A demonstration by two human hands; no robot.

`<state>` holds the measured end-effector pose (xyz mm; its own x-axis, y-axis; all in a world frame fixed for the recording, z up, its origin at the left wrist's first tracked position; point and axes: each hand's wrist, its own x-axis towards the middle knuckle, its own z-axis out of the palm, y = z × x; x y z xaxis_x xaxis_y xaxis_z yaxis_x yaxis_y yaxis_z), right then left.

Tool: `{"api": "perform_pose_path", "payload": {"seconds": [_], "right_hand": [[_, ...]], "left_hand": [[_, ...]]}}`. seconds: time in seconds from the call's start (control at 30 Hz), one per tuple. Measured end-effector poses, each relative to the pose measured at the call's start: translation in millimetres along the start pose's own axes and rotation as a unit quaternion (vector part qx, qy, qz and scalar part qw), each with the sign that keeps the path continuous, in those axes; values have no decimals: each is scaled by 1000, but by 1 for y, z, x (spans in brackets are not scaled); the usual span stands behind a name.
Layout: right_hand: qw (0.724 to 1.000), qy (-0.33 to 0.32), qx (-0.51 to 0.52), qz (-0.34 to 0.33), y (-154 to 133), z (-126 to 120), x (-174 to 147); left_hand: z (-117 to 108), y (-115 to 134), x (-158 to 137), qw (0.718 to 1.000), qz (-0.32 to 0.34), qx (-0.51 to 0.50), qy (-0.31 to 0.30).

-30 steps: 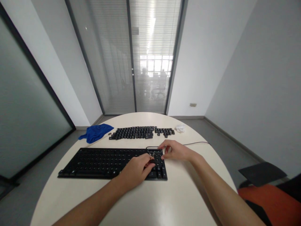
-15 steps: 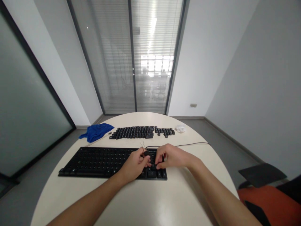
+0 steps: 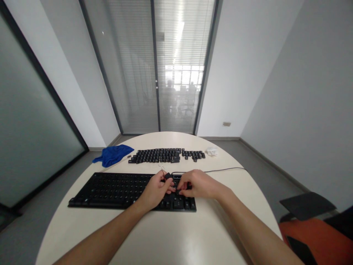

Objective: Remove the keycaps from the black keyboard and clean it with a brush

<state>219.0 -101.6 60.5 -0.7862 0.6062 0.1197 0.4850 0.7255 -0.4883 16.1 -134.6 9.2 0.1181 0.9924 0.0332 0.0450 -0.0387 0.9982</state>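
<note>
A black keyboard [image 3: 110, 189] lies across the table, many of its positions bare of keycaps, with some keycaps at its right end. Over its right part, my left hand [image 3: 156, 187] is closed around a keycap puller [image 3: 168, 176], whose black handle shows between the fingers and whose thin wire ends point away from me. Close beside it, my right hand [image 3: 194, 184] pinches a small black keycap [image 3: 177, 191] just above the keyboard; the fingers partly cover it. Whether that keycap touches the board or the puller is hard to see.
Loose black keycaps [image 3: 157, 155] lie in rows behind the keyboard. A blue cloth [image 3: 113, 155] is at the back left, a crumpled white tissue [image 3: 211, 151] at the back right. A black cable [image 3: 226, 169] runs off the table [image 3: 190, 235]. An orange chair [image 3: 317, 239] stands right.
Both hands have shifted slightly left over the keyboard, the puller's wire ends moving with the left hand. The keyboard and the loose keycaps have stayed put.
</note>
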Motion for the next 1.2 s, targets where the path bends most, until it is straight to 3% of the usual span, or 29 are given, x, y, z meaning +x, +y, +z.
{"api": "perform_pose_path", "payload": {"seconds": [0.13, 0.27, 0.37, 0.5, 0.67, 0.8, 1.2], "right_hand": [[1000, 11, -6, 0, -4, 2, 0], [994, 24, 107, 22, -6, 4, 2], [983, 73, 167, 23, 2, 1, 3], [973, 197, 111, 50, 39, -12, -4], [936, 307, 6, 172, 99, -20, -21], [922, 299, -56, 238, 118, -15, -26], [905, 250, -121, 321, 122, -5, -16]], "left_hand": [[0, -1, 0, 1000, 6, 8, 2], [0, -1, -1, 1000, 6, 2, -8], [0, -1, -1, 1000, -14, -10, 0], [0, -2, -1, 1000, -21, -2, -4], [0, -4, -2, 1000, -15, 0, -6], [0, -4, -2, 1000, -11, 3, -8], [1, -1, -3, 1000, -16, -2, -8]]}}
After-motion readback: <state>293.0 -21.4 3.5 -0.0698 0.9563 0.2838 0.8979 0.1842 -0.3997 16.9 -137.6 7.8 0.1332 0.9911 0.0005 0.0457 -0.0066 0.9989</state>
